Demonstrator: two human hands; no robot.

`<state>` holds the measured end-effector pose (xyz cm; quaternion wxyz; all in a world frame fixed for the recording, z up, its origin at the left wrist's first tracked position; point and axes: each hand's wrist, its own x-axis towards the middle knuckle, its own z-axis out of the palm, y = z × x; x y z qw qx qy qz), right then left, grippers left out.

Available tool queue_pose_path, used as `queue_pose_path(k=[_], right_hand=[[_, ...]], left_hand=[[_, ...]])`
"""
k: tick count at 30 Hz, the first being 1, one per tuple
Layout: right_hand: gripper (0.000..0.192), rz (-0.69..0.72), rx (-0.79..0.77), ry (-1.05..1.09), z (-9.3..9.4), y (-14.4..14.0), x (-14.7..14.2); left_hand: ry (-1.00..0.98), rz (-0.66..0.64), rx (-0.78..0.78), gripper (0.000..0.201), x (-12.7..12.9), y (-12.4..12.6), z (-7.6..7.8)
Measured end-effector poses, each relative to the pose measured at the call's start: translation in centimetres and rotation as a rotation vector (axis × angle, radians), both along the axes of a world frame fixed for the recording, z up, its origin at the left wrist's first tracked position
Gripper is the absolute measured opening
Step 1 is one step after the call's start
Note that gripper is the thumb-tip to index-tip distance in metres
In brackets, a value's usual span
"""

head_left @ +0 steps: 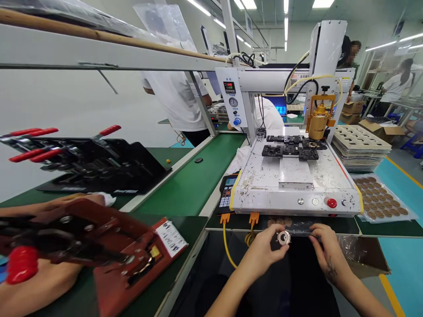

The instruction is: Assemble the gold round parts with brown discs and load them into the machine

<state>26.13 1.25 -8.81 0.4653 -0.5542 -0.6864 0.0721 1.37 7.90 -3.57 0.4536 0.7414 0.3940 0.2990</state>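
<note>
Left hand (266, 246) low at the centre, just in front of the bench (185, 185) edge. Its fingers are pinched on a small round white ring-shaped part with a metal rim (283, 237), held in the air between both hands, below the front lip of the machine.

Right hand (325, 246) close beside it. Its fingers are curled onto a dark clear-plastic strip (302, 228) lying along the bench edge; fingertips touch the strip and sit just beside the ring part. How firmly they clamp the strip cannot be told.

Directly behind the hands: a white, scuffed benchtop dispensing machine (294, 176) with a red round button (332, 203) and two silver buttons on its front panel. On its deck, a row of black fixture blocks (291, 147). Above them hangs a brass-coloured cylindrical head (317, 121) in an orange bracket.

Right of the machine: a clear plastic sheet of brown round discs (380, 198) lying flat, and behind it a stack of pale cardboard trays with square pockets (358, 143).

Left of the machine: a handheld keypad controller (226, 193) at the edge of the green belt. Two orange plugs with a yellow cable (226, 246) hang off the machine front.

Far left foreground: a dark red clamp jig with a red knob (99, 246), another person's hand (66, 202) resting behind it. Further back, a black jig with red-handled toggle clamps (82, 158).

Other people stand behind the bench line.
</note>
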Motion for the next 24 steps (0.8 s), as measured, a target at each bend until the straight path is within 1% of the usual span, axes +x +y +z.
queue_pose_path(k=[2, 5, 7, 8, 11, 16, 20, 24], right_hand=[[0.019, 0.025, -0.18, 0.208, 1.6, -0.3, -0.5], [0.032, 0.128, -0.45, 0.54, 4.4, -0.1, -1.9], [0.041, 0.222, -0.553, 0.709, 6.0, 0.2, -2.9], [0.044, 0.259, -0.584, 0.764, 6.6, 0.3, -3.4], [0.044, 0.301, -0.629, 0.853, 7.6, 0.4, -4.5], [0.041, 0.313, -0.724, 0.917, 7.4, 0.5, -5.0], [0.04, 0.334, -0.696, 0.907, 7.3, 0.4, -5.0], [0.038, 0.35, -0.683, 0.866, 7.3, -0.1, -4.8]], left_hand=[[-0.166, 0.084, -0.182, 0.034, -0.5, -1.2, 0.4], [-0.486, 0.177, -0.467, 0.046, -0.4, -2.9, 0.9], [-0.623, 0.227, -0.598, 0.055, -0.1, -3.9, 1.3], [-0.665, 0.247, -0.641, 0.057, 0.0, -4.5, 1.4], [-0.738, 0.287, -0.708, 0.06, -0.1, -5.9, 1.9], [-0.795, 0.3, -0.777, 0.074, -0.8, -7.2, 2.4], [-0.847, 0.297, -0.796, 0.064, -1.0, -7.7, 2.9], [-0.865, 0.301, -0.761, 0.059, -1.0, -7.9, 3.0]])
